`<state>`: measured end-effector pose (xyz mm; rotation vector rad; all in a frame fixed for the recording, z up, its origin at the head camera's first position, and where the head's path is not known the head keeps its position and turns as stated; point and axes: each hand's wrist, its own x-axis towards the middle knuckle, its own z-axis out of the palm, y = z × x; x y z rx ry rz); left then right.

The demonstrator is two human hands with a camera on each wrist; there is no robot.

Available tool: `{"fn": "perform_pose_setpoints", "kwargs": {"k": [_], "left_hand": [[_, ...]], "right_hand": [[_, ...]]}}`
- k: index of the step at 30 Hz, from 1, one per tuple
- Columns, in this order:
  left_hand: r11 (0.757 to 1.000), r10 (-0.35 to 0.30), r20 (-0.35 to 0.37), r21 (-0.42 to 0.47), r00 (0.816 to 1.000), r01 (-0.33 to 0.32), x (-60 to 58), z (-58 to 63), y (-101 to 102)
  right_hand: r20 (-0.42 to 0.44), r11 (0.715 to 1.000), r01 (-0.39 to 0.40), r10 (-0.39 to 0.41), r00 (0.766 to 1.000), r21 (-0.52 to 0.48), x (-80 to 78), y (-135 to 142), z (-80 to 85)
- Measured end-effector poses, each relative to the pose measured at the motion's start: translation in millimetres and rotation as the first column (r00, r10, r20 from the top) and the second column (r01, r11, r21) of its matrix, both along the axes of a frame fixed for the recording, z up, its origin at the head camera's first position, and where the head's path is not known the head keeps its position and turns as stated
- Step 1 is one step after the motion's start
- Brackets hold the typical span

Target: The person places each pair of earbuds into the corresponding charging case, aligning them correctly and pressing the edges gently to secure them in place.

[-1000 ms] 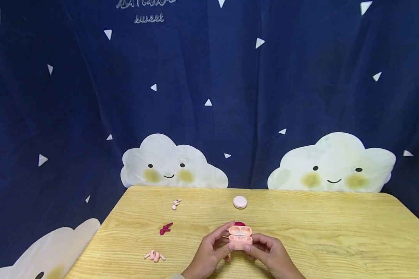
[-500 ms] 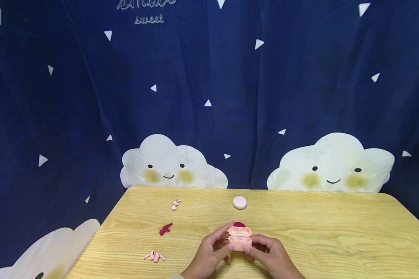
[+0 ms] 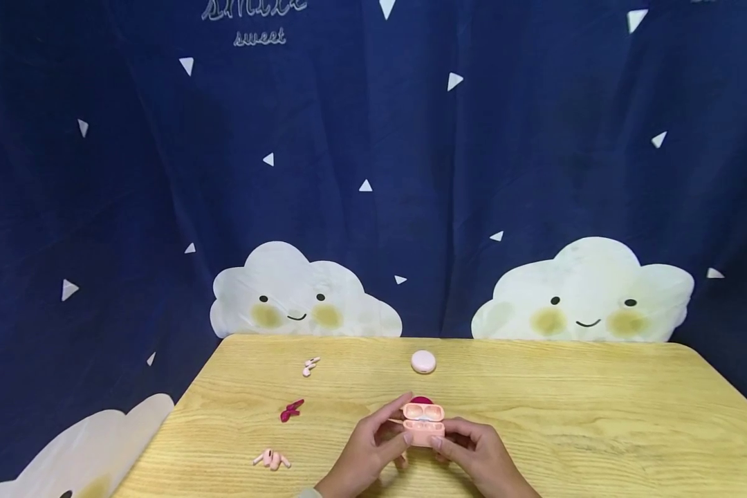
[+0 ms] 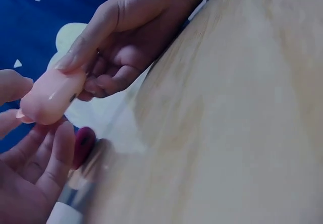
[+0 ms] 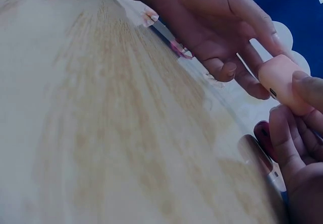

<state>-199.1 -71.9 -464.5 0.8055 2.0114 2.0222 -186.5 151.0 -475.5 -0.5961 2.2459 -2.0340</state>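
Note:
An earbud charging case [image 3: 423,434] in peach pink has its lid raised, and hollows show inside. My left hand [image 3: 373,446] grips the case on its left side, thumb on the front and forefinger up at the lid. From the other side my right hand [image 3: 479,453] pinches it, with the thumb at the lower front corner. In the left wrist view the case [image 4: 53,95] sits between the fingertips of both hands, underside showing, with a small dark port on it. Peach earbuds [image 3: 272,459] lie to the left of the hands.
Directly behind the held case is a magenta case [image 3: 420,400], partly covered. Farther back lies a pale pink round case [image 3: 423,361]. Magenta earbuds [image 3: 291,410] and pale pink earbuds [image 3: 310,366] lie on the left of the wooden table [image 3: 566,408]. A blue curtain [image 3: 324,138] hangs behind.
The head view has shifted slightly, so everything appears a little farther left. Both hands keep their hold on the open peach case, which has hardly moved.

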Motion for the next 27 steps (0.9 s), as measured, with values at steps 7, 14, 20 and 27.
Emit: {"fn": "perform_pose_setpoints", "kwargs": {"k": [7,14,20,27], "left_hand": [[0.988,0.072,-0.062,-0.129,0.995,-0.08,-5.2,15.3,-12],[0.954,0.144,-0.153,-0.24,0.978,-0.178,-11.2,33.4,-27],[0.909,0.166,-0.256,-0.334,0.952,-0.248,-14.4,46.9,-43],[0.826,0.113,-0.352,-0.486,0.929,-0.284,-16.5,60.3,-62]], "right_hand": [[0.022,0.999,-0.024,0.025,0.999,-0.025,0.6,0,-0.1],[0.006,0.999,-0.024,0.024,1.0,-0.032,-0.1,0,-0.6],[0.009,0.999,-0.028,0.028,1.0,-0.038,0.1,0,0.0],[0.024,0.999,-0.03,0.031,0.999,-0.04,0.0,0,-0.7]]}}
